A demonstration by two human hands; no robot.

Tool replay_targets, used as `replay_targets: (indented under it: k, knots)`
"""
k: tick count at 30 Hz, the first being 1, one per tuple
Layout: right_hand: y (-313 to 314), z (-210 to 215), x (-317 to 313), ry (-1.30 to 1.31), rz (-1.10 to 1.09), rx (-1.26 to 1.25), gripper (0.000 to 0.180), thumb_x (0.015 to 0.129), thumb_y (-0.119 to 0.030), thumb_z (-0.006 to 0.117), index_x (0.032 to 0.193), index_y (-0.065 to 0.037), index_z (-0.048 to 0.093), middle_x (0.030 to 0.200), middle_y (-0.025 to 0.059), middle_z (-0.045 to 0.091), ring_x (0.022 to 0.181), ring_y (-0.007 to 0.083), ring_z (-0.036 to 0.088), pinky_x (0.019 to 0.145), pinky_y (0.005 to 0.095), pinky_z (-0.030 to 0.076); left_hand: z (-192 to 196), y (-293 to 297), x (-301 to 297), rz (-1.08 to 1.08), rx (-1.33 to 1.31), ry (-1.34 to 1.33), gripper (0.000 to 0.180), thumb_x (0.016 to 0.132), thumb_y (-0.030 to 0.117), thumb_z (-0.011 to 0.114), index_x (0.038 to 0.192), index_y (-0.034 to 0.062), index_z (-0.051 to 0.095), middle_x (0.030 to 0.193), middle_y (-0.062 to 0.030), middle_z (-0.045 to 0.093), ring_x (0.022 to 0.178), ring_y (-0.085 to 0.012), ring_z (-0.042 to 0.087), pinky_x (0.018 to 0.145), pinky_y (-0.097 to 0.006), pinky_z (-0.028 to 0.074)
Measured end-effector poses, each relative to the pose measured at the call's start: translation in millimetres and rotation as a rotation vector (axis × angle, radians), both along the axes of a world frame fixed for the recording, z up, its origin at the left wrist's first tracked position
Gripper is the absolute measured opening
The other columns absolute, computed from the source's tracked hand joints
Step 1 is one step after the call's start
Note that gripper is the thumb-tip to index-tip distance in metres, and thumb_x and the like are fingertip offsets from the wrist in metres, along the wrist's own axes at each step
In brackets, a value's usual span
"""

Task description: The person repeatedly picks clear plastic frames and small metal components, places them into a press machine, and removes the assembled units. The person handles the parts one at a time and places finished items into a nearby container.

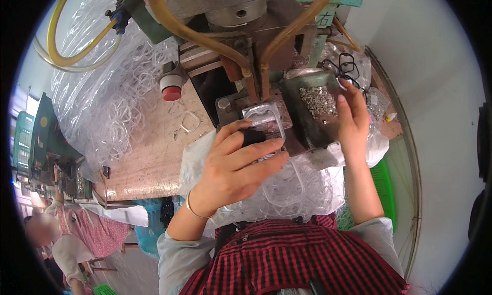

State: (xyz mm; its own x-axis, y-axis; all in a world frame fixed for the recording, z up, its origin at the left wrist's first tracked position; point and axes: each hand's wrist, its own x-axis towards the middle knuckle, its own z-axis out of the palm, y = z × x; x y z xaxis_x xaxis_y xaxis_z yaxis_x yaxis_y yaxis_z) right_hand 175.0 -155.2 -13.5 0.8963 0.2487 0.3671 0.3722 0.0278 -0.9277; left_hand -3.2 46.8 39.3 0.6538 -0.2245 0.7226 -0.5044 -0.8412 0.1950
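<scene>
My left hand [236,167] is at the machine's metal block, its fingers closed around a clear plastic ring [281,122] with rounded corners. The ring lies across a shiny metal plate [261,114], and a black piece [252,137] shows between my fingers. Over the right side of a dark metal tray [301,123], my right hand [353,122] has its fingers apart, with nothing visible in them. Small silvery metal parts [319,100] lie heaped in that tray, close to my right fingertips.
Two brownish hoses [197,36] curve down to the press. A red push button [171,93] stands left of it. Clear plastic rings [130,82] pile up on the wooden table [148,162]; more lie on my lap. A green basket [382,187] is at right, another person [84,231] far left.
</scene>
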Motion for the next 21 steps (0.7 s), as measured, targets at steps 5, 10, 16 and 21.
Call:
replay_targets:
  k: [5,10,16,21]
  knots:
    - [-26,-38,38,-0.086,-0.255,-0.249,0.026,0.098,-0.009,0.061,0.123,-0.003,0.064,0.114,0.0130,0.070,0.107,0.0244,0.066,0.096,0.0330,0.049,17,1,0,-0.038,-0.001,0.135,0.035,0.067,0.006,0.077,0.101,0.0129,0.078,0.111,-0.0002,0.072,0.081,-0.0227,0.060,0.093,-0.043,0.053]
    - [-34,-24,2,-0.343,-0.107,-0.689,0.017,0.080,-0.005,0.075,0.097,-0.004,0.072,0.100,0.0121,0.068,0.099,0.0334,0.066,0.088,0.0387,0.052,14,2,-2,-0.005,-0.025,0.145,0.033,0.067,0.006,0.077,0.100,0.0129,0.078,0.112,0.0004,0.072,0.083,-0.0228,0.061,0.097,-0.044,0.052]
    - [-27,-39,8,-0.511,-0.169,-0.931,0.013,0.079,-0.008,0.073,0.091,-0.004,0.069,0.098,0.0165,0.065,0.100,0.0391,0.061,0.090,0.0468,0.050,-22,-18,-19,0.096,-0.130,0.037,0.036,0.069,0.010,0.080,0.105,0.0135,0.077,0.121,-0.0044,0.071,0.098,-0.0256,0.064,0.106,-0.048,0.049]
    - [-23,-46,9,-0.532,-0.207,-0.854,0.011,0.088,-0.007,0.067,0.097,-0.002,0.064,0.096,0.0167,0.068,0.090,0.0380,0.065,0.084,0.0445,0.052,-29,27,-64,0.497,-0.092,-0.185,0.032,0.080,0.004,0.074,0.112,0.0040,0.071,0.122,-0.0153,0.070,0.111,-0.0329,0.067,0.099,-0.046,0.048]
